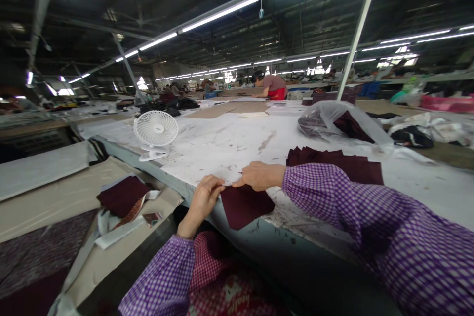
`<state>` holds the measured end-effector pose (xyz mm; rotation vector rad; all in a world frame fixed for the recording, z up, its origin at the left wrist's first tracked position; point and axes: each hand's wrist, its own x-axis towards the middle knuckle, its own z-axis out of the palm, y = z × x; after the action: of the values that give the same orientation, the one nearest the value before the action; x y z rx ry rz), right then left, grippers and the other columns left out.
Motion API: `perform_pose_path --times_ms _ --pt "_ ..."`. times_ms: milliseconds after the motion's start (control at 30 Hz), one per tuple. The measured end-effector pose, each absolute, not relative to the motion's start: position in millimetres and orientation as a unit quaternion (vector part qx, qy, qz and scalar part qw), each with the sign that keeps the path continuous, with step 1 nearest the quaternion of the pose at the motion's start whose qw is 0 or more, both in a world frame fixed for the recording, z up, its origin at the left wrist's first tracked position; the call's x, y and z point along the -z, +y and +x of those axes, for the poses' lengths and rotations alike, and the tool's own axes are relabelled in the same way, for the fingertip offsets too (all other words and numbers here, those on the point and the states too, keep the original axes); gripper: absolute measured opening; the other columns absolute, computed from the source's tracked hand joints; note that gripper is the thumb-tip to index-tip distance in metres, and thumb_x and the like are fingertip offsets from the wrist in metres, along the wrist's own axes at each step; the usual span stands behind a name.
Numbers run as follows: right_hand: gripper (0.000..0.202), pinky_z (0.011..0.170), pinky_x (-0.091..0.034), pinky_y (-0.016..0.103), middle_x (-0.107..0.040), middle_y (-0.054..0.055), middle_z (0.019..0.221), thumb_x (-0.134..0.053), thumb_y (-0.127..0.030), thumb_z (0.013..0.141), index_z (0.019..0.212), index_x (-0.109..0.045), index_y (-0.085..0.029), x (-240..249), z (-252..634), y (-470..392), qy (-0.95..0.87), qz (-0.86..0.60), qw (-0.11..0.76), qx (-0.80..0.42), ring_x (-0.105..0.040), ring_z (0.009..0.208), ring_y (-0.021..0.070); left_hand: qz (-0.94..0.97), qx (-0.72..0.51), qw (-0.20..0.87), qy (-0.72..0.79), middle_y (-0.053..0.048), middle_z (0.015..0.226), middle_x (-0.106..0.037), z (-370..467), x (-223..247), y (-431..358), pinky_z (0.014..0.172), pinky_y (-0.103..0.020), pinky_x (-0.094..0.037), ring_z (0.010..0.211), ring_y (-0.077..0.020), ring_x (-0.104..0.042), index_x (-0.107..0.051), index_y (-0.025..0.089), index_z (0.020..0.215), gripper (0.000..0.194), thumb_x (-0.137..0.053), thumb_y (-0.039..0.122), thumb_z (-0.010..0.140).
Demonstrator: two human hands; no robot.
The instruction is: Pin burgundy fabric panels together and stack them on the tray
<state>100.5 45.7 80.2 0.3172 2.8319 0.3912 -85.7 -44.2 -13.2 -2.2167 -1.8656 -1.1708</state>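
One head-worn view, facing forward and down, bare left hand (202, 201) and bare right hand (259, 176) close below, long white-covered table (222, 138) stretching ahead.

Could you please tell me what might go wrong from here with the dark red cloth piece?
The dark red cloth piece hangs partly over the table's edge, so it could slip off if the left hand and right hand both let go.

The right sleeve looks close to the fanned pile and might disturb it.

The white fan stands near the edge; a bump could topple it.
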Motion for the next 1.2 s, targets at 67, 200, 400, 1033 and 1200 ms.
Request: perform_pose_path --times_ms 67,200,400,1033,1200 --pt "0.053 0.07 -0.041 0.029 -0.068 0.01 0.091 -0.049 -0.006 0.081 0.13 -0.057 -0.027 -80.9 99.4 47.7 0.977 0.108 0.132 -0.127 -0.06 0.082 0.0198 -0.707 0.388 -0.011 -0.592 -0.004 0.084 -0.062 -88.3 13.3 -46.4 0.079 -0.031 -0.045 0.086 -0.0184 -0.056 -0.066 0.02 0.085 0.015 -0.051 0.024 0.087" --pt "0.056 0.073 -0.041 0.029 -0.068 0.008 0.084 -0.051 -0.004 0.078 0.127 -0.059 -0.027 -82.6 95.2 51.3 0.981 0.095 0.13 -0.113 -0.059 0.08 0.0189 -0.716 0.39 -0.016 -0.579 -0.005 0.084 -0.064 -90.9 12.1 -49.6 0.079 -0.032 -0.045 0.085 -0.0189 -0.056 -0.068 0.021 0.081 0.021 -0.049 0.027 0.088" --pt "0.065 0.073 -0.042 0.029 -0.068 0.006 0.083 -0.05 -0.002 0.075 0.133 -0.053 -0.032 -87.4 87.9 52.8 0.979 0.084 0.153 -0.105 -0.059 0.077 0.0179 -0.667 0.461 -0.084 -0.579 -0.006 0.092 -0.067 -97.1 14.7 -51.6 0.084 -0.031 -0.046 0.089 -0.018 -0.06 -0.068 0.02 0.091 0.02 -0.051 0.027 0.087" --pt "0.034 0.08 -0.046 0.031 -0.067 0.006 0.101 -0.058 -0.033 0.086 0.118 -0.059 -0.022 -66.2 94.7 59.0 0.975 0.211 0.061 0.033 -0.06 0.094 0.0206 -0.602 0.48 -0.085 -0.632 -0.003 0.087 -0.062 -90.5 30.6 -33.8 0.082 -0.036 -0.046 0.085 -0.0202 -0.058 -0.059 0.023 0.086 0.022 -0.067 0.035 0.07" --pt "0.011 0.079 -0.048 0.026 -0.066 0.004 0.092 -0.054 -0.022 0.089 0.092 -0.065 -0.02 -69.6 122.5 53.0 0.982 0.183 -0.013 0.053 -0.061 0.086 0.0149 -0.607 0.514 -0.084 -0.6 -0.004 0.081 -0.062 -88.6 28.6 -35.1 0.077 -0.038 -0.047 0.079 -0.0218 -0.057 -0.06 0.022 0.085 0.015 -0.062 0.034 0.077"
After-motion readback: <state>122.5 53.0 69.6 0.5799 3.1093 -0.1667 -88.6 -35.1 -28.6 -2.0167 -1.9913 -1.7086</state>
